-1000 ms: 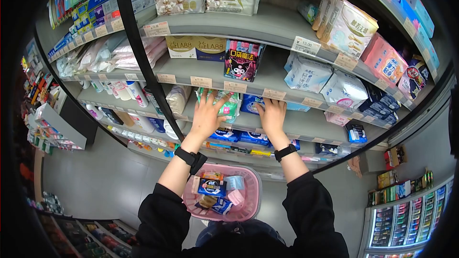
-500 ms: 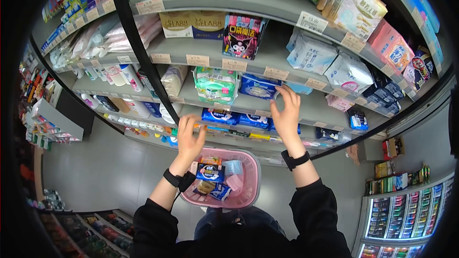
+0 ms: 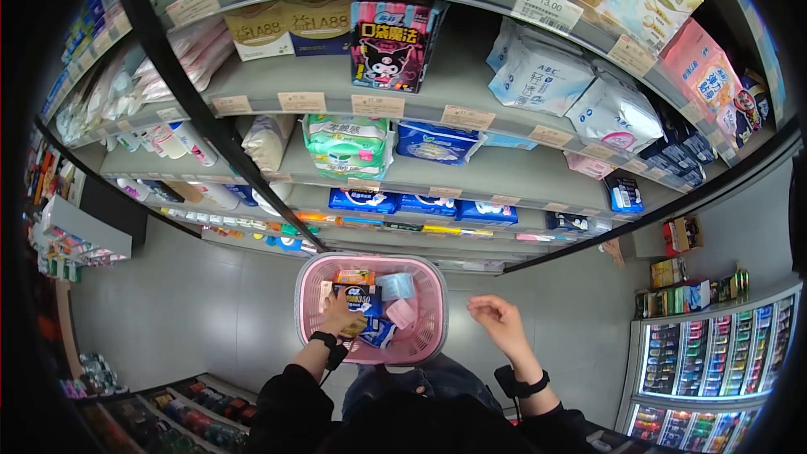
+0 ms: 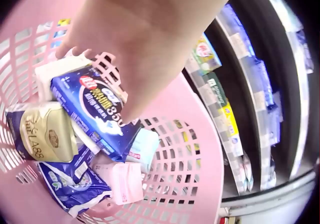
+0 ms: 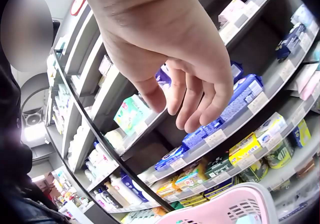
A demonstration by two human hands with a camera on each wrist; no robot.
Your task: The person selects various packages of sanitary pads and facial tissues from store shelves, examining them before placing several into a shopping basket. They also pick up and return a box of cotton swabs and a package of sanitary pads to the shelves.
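While I looked down through the head view, the left hand (image 3: 340,316) was inside the pink basket (image 3: 431,311), on its left side, over the edge of the blue "350" pack (image 3: 360,299). About that pack lay an orange package (image 3: 356,277), a light-blue pack (image 3: 396,286), a pink pack (image 3: 402,314), a crumpled blue packet (image 3: 379,334) and a gold LA88 box (image 3: 353,329). The right hand (image 3: 498,321) hung just beside the basket, apart from its right rim, with the gray floor (image 3: 252,311) beneath. Ahead, on the shelf, I saw a green pack (image 3: 346,147), well apart from both hands.

In the left wrist view, I had the left hand directly above the blue "350" pack. Its thumb stood apart from its fingers, the thumb over the pack's right end and the fingertips bent down near a white box (image 4: 45,80) behind it. I could not tell whether they pinched anything.

In the right wrist view, I found the right hand holding nothing, its fingers loosely bent and the thumb apart from them. Beyond it stood a yellow carton (image 5: 245,150) on a lower shelf; the basket's rim showed below the hand.
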